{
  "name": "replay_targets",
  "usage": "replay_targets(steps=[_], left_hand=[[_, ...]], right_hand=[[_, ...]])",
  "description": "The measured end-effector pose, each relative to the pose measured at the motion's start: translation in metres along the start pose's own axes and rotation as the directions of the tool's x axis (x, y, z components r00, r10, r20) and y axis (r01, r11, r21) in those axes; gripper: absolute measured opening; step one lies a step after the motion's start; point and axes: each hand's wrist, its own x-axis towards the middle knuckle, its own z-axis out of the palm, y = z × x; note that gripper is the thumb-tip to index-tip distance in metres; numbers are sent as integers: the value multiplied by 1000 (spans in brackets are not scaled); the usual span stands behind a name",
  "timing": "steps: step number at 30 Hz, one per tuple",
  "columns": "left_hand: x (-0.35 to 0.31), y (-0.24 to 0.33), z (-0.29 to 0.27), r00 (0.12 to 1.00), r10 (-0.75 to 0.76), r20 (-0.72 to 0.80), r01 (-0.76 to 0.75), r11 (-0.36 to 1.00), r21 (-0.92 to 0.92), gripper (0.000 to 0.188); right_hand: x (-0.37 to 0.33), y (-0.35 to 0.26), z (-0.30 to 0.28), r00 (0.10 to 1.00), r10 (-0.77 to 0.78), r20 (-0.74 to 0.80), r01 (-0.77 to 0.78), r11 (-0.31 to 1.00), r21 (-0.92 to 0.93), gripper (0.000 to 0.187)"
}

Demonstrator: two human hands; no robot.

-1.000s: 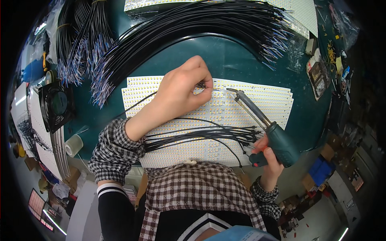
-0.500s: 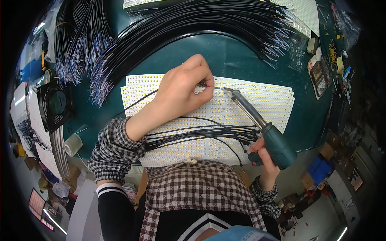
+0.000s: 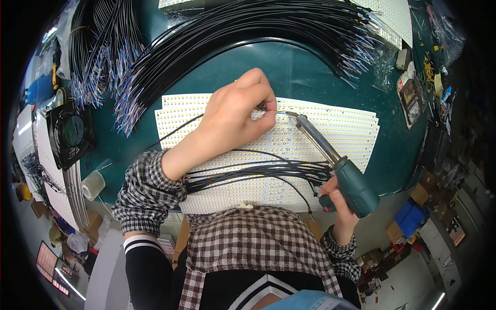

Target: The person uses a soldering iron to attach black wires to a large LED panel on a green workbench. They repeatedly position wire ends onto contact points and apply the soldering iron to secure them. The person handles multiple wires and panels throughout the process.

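Observation:
My left hand is closed in a pinch on a black cable, whose end lies at the fingertips over the white LED boards. My right hand is wrapped round the green handle of a soldering gun. Its metal tip points up and left, close to the cable end at my left fingertips; whether they touch I cannot tell. Several more black cables lie across the near part of the boards, below my left wrist, and reach toward my right hand.
A thick bundle of black cables with stripped coloured ends arches across the far side of the green table. At the left stand a black fan and a white roll. A small tray with a dark block lies at the right.
The soldering gun and my right hand have shifted very slightly to the left. My left hand keeps its pinch in nearly the same place.

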Motion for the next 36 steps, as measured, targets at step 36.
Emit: replay_targets(steps=[36], left_hand=[[-2,9,-2,997,-58,49,62,994,-86,11]], right_hand=[[3,-16,8,987,-1,-162,10,998,56,43]])
